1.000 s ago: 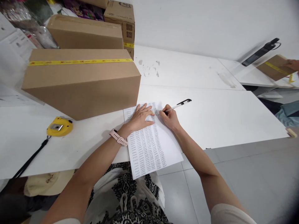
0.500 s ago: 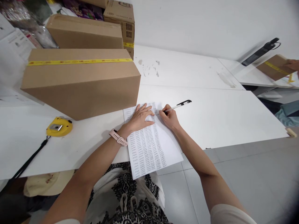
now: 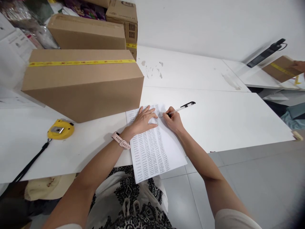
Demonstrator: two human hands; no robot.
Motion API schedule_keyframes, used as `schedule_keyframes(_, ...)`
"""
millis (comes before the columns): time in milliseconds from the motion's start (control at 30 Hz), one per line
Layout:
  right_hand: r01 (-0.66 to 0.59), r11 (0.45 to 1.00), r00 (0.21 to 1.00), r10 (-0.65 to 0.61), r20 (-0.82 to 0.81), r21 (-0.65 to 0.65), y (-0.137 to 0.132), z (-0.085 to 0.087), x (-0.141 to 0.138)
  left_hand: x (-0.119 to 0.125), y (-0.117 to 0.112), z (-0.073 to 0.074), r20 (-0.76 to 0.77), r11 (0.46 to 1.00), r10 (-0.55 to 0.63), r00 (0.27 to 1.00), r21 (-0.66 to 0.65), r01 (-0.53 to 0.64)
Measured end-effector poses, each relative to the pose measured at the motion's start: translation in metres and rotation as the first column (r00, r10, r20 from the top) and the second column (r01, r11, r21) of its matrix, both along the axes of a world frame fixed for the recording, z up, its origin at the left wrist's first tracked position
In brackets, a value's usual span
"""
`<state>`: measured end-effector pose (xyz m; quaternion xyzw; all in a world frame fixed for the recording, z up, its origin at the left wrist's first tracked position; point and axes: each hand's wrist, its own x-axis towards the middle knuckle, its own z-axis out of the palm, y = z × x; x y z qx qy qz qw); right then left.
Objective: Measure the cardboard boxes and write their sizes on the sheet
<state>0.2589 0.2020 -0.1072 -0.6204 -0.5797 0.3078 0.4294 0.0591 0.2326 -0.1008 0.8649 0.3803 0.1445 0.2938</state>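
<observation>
A sheet of paper (image 3: 152, 156) covered in columns of small handwriting lies on the white table, its near end hanging past the edge. My left hand (image 3: 144, 120) rests flat on its upper part with the fingers spread, a pink watch strap on that wrist. On the right side of the sheet, my right hand (image 3: 173, 119) grips a pen (image 3: 182, 108) with a clear barrel and black cap. The pen's writing tip is hidden behind my fingers, near the last column of writing.
A large taped cardboard box (image 3: 83, 86) stands just beyond the paper, with more boxes behind. A yellow tape measure (image 3: 60, 129) with a black strap lies left. At far right, another person's hand (image 3: 299, 65) touches a small box (image 3: 278, 69) near a black cylindrical object (image 3: 265, 53).
Almost nothing differs. My left hand stays flat on the paper, and my right hand holds the pen in practically the same spot.
</observation>
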Motion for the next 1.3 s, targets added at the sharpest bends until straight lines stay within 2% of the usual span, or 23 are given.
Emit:
schedule_keyframes(333,0.012,1.0,1.0,-0.011,-0.007,0.014,0.0,-0.003,0.0,0.0,-0.001,0.003,0.002,1.0,0.004,1.0,-0.021,-0.004)
schedule_keyframes(500,0.048,0.991,0.999,-0.047,-0.013,0.126,0.004,-0.005,0.006,-0.001,-0.001,0.004,-0.016,1.0,-0.001,1.0,-0.026,0.001)
schedule_keyframes(567,0.021,0.982,0.998,-0.031,0.049,0.186,0.007,-0.008,0.014,-0.001,-0.001,0.004,-0.02,1.0,-0.005,1.0,-0.027,0.004)
schedule_keyframes(700,-0.091,0.952,0.962,0.008,0.272,0.293,0.01,-0.013,0.03,-0.002,-0.001,0.005,-0.026,1.0,-0.009,1.0,-0.029,0.008)
schedule_keyframes(833,-0.189,0.94,0.911,0.058,0.409,0.286,0.01,-0.016,0.036,-0.002,-0.001,0.003,-0.021,1.0,-0.013,1.0,-0.017,0.013)
schedule_keyframes(1033,-0.177,0.952,0.891,0.046,0.452,0.251,0.008,-0.011,0.031,-0.002,0.0,-0.001,0.004,1.0,-0.012,1.0,0.007,0.012)
schedule_keyframes(1300,-0.183,0.937,0.864,0.008,0.503,0.299,0.008,-0.011,0.029,-0.002,0.0,0.003,-0.012,1.0,-0.01,1.0,-0.022,0.009)
